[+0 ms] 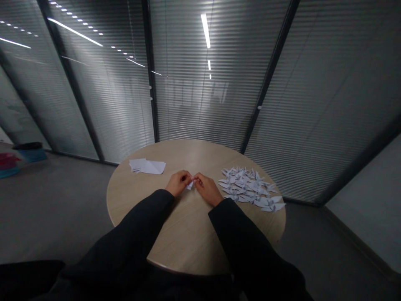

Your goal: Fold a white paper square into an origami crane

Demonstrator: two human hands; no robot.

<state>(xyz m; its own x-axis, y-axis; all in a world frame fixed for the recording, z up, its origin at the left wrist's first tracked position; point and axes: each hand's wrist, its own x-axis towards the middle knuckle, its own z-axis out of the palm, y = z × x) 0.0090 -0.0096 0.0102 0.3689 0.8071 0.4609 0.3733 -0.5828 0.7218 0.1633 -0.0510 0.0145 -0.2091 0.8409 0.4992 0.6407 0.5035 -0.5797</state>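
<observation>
Two hands are brought together, the left hand [178, 183] and the right hand [205, 189] meeting at the fingertips, and a small folded piece of white paper [189, 184] is pinched between them above the round wooden desk [188, 246] (one corner shows below the fingers). Loose white paper sheets [147, 166] are laid beyond the left hand, and a heap of origami cranes [250, 189] is spread beside the right.

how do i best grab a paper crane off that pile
Probably the crane at the pile's near right edge: pinch its pointed tip from above with the right hand, once free of the folded paper. That tip sticks out clear of the pile, while the others overlap.
</observation>
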